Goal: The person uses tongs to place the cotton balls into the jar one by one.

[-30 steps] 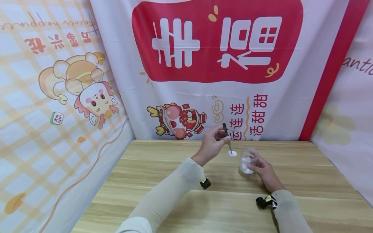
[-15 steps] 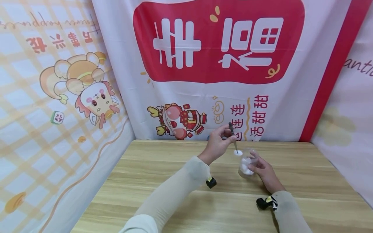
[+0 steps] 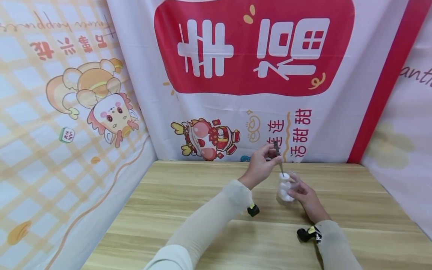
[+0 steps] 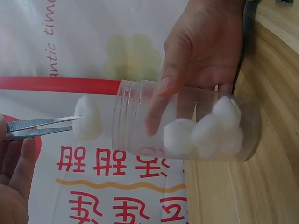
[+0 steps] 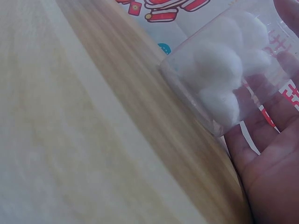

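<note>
My left hand (image 3: 260, 165) pinches a pair of metal tweezers (image 4: 42, 128), whose tips grip a white cotton ball (image 4: 88, 119). In the left wrist view that ball is just outside the mouth of a clear plastic jar (image 4: 128, 116), apart from its rim. My right hand (image 3: 308, 198) holds the jar upright on the table from the right side, thumb and fingers around its wall. Several cotton balls (image 4: 210, 130) lie in the bottom of the jar; the right wrist view shows cotton balls (image 5: 219, 65) through the wall too.
The wooden table (image 3: 189, 195) reaches back to a hanging cloth (image 3: 209, 108) with red and white print. A checked cloth (image 3: 67, 157) hangs along the left side, and a pale cloth (image 3: 398, 150) along the right.
My left hand has moved to the right, carrying the cotton ball in the tweezers from left of the jar to above its mouth. The right hand and jar have stayed in place.
</note>
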`<state>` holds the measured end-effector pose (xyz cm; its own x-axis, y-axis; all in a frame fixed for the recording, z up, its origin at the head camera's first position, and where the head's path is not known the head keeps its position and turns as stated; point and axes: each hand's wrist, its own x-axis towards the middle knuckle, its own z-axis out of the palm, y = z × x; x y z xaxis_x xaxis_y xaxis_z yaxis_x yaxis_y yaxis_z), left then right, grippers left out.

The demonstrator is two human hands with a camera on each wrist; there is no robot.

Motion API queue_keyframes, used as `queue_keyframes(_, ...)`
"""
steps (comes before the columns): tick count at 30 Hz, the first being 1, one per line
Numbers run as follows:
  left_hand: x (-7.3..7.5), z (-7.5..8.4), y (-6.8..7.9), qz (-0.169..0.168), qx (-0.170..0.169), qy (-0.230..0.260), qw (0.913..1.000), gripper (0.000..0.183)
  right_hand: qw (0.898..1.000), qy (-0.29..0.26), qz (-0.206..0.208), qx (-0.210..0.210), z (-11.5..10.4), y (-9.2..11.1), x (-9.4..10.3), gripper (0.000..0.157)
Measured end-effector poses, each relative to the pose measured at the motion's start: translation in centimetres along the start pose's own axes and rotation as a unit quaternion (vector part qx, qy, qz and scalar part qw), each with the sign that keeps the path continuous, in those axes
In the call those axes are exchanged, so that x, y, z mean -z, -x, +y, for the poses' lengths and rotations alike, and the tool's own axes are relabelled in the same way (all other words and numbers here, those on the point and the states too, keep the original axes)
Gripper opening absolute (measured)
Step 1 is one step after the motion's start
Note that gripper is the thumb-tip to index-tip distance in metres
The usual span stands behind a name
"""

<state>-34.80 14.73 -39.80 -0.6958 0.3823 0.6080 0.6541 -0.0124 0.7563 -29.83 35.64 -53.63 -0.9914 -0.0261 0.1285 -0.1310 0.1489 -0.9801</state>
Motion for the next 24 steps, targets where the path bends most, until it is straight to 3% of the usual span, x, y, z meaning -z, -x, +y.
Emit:
queue_keyframes(15, -1.3, -1.5, -0.6, 0.003, 0.005, -0.017, 0.9998, 0.031, 1.0, 0.009, 0.008, -0.005, 0.3, -0.2, 0.2, 0.072)
queue_keyframes(24, -1.8, -1.6, -0.9, 0.003, -0.015, -0.013, 0.9998, 0.03, 1.0, -0.015, 0.001, -0.022, 0.2, -0.2, 0.2, 0.079)
